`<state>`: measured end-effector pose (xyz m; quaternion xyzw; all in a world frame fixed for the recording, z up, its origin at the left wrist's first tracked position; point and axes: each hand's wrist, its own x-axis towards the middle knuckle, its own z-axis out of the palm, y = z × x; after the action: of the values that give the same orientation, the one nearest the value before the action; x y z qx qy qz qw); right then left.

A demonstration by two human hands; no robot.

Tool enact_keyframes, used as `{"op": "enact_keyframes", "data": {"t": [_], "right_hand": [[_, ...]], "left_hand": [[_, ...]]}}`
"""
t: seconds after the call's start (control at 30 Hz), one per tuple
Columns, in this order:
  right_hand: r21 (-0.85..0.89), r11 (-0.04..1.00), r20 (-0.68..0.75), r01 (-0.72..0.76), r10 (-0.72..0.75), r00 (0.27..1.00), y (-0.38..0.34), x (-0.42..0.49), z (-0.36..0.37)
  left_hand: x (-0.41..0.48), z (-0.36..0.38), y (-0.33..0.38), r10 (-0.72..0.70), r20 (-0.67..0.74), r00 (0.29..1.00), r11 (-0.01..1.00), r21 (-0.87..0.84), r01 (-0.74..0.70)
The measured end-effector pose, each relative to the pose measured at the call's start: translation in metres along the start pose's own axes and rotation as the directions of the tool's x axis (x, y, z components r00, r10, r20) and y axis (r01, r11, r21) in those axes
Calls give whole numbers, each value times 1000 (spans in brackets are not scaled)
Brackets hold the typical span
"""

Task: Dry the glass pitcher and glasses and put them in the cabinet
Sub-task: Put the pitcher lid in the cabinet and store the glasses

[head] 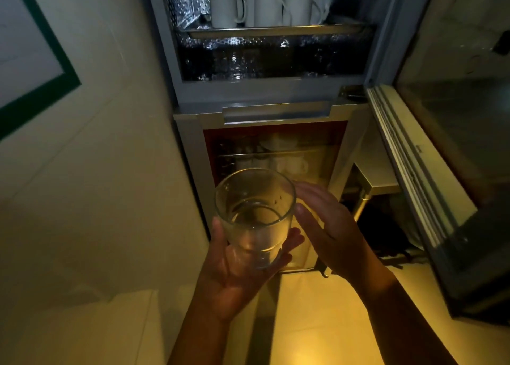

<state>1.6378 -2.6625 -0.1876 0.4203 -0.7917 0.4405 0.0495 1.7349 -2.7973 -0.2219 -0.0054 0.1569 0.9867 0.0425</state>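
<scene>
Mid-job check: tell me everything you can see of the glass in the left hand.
The glass is a clear, smooth-walled tumbler with a thick base, no handle, apparently empty, with a few small specks on its inner wall. It is roughly upright, mouth tilted towards the camera, in front of the cabinet's lower door. The left hand cradles its base, fingers curled round it. The right hand lies flat beside it; contact is unclear.

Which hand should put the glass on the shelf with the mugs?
Left, most likely. The left hand grips the glass upright in front of the open cabinet. The right hand is flat and open beside it, holding nothing, so using it would need a handover.
</scene>
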Motion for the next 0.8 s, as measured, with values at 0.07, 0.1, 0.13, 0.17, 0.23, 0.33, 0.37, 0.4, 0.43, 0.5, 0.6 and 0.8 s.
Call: {"op": "enact_keyframes", "data": {"t": [0.07,0.1,0.13,0.17,0.23,0.33,0.37,0.4,0.43,0.5,0.6,0.8], "right_hand": [[-25,1000,-32,9,-10,999,3,0,-3],[-72,997,-53,14,-18,998,6,2,-5],[-125,992,-72,14,-23,997,6,5,-7],[-184,982,-71,31,-45,996,6,6,-8],[-296,952,-89,76,-107,990,7,12,-11],[-413,905,-79,102,-147,986,11,24,-15],[-415,904,-78,104,-149,986,11,29,-16],[-414,904,-70,106,-147,987,13,34,-16],[-416,903,-41,106,-136,990,16,39,-16],[-436,894,-21,105,-127,992,20,53,-15],[-513,852,-19,104,-133,991,23,74,-11],[-547,835,-46,65,-107,993,20,105,-15]], "left_hand": [[3,8,4,11,15,1000,999,34,-12],[5,6,3,44,1,999,997,66,-43],[9,5,3,86,-26,996,990,113,-83],[13,5,4,111,-43,993,981,162,-103],[21,10,8,100,-33,994,974,208,-91],[37,13,14,57,-56,997,979,198,-45],[44,11,17,44,-23,999,980,197,-39],[50,7,20,40,-9,999,980,196,-37],[56,4,24,28,3,1000,980,198,-28],[66,-1,32,-9,5,1000,984,178,8],[83,0,47,-35,60,998,983,180,24],[109,9,73,-37,97,995,972,233,14]]}}
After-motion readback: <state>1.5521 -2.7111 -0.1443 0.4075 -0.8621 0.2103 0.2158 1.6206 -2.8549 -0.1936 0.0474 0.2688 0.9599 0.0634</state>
